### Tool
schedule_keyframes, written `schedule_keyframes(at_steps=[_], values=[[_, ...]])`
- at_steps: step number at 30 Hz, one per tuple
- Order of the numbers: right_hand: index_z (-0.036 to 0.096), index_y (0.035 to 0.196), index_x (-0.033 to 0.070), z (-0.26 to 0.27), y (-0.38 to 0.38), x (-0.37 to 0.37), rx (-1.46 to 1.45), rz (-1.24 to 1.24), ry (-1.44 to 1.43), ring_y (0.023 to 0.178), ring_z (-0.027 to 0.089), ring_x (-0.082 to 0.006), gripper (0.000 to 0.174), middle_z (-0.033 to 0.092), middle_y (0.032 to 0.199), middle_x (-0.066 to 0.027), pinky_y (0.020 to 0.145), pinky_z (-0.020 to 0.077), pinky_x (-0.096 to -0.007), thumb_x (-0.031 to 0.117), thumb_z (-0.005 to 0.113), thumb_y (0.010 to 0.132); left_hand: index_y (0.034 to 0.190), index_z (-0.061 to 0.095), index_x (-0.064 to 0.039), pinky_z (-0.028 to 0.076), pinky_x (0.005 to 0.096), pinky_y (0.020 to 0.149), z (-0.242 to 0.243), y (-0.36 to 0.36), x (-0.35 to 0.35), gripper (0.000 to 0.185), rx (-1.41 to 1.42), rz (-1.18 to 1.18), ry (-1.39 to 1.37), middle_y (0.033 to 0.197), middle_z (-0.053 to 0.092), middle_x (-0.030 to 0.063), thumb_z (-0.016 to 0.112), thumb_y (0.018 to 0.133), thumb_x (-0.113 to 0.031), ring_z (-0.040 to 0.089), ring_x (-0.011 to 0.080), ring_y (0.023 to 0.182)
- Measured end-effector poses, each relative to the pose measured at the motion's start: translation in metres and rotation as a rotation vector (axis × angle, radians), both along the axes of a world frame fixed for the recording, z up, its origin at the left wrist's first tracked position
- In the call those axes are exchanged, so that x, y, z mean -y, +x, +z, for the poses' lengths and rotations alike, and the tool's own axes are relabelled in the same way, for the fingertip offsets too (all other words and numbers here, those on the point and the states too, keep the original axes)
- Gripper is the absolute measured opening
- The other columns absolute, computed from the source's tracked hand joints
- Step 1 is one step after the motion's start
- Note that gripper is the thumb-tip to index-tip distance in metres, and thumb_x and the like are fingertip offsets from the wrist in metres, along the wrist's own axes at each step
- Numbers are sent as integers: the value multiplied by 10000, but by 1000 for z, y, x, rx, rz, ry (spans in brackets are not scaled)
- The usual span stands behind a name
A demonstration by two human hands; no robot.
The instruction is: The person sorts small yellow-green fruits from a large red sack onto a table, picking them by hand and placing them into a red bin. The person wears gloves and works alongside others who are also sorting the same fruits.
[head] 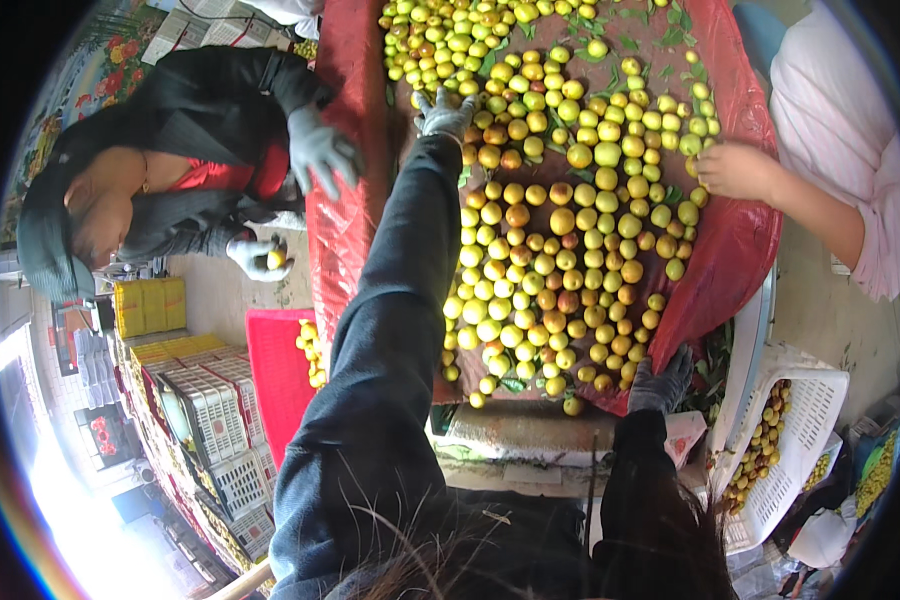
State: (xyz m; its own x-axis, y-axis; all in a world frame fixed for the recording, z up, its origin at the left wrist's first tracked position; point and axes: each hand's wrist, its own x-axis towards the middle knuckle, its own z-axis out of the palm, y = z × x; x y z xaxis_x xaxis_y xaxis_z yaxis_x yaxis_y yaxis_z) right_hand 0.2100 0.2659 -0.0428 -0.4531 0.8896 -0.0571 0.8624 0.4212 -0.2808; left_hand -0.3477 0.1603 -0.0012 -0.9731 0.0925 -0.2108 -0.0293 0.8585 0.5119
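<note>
Green and brown-tinged jujubes [562, 221] lie spread over a sorting table lined with a red plastic sheet [727, 247]. My left hand [446, 114], in a grey glove, reaches far across the table with its fingers spread. It touches the jujubes at the edge of a dense pile [450, 45] and grasps none that I can see. Down at the near right corner, my right hand [661, 381], also gloved, rests at the sheet's edge beside the closest fruit. Whether its fingers grip the sheet is unclear. Loose green leaves [675, 30] are scattered among the jujubes.
At the left, a person's gloved hand [266, 259] holds a jujube. Another person's bare hand [735, 171] reaches in from the right. A red crate [274, 367] stands left of the table, a white crate [810, 427] of jujubes right. Stacked crates [217, 420] fill the lower left.
</note>
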Motion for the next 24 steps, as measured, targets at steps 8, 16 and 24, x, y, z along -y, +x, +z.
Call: schedule_keyframes(at_steps=[8, 16, 24], values=[[390, 1440, 53, 3, -2, 0, -27, 30, -4, 1327, 395, -403, 834, 436, 1446, -188, 1121, 320, -507, 279, 748, 721, 1462, 399, -323, 249, 585, 1123, 30, 79, -73, 812, -215, -454, -239, 1580, 253, 95, 591, 778, -718, 234, 471, 1409], [384, 1447, 55, -1, -2, -3, -32, 9, 12, 1337, 382, -405, 835, 421, 1460, -186, 1142, 291, -495, 265, 748, 725, 1475, 385, -307, 262, 561, 1109, 15, 175, -98, 840, -340, -978, -150, 1557, 280, 148, 576, 773, -727, 322, 466, 1361], [392, 1440, 46, 5, -6, -2, -36, 17, -7, 1353, 366, -390, 834, 411, 1464, -190, 1151, 281, -483, 261, 748, 717, 1415, 483, -234, 185, 555, 1153, -2, 253, -52, 682, -270, -1390, -20, 1494, 373, 157, 538, 861, -629, 332, 349, 1390]])
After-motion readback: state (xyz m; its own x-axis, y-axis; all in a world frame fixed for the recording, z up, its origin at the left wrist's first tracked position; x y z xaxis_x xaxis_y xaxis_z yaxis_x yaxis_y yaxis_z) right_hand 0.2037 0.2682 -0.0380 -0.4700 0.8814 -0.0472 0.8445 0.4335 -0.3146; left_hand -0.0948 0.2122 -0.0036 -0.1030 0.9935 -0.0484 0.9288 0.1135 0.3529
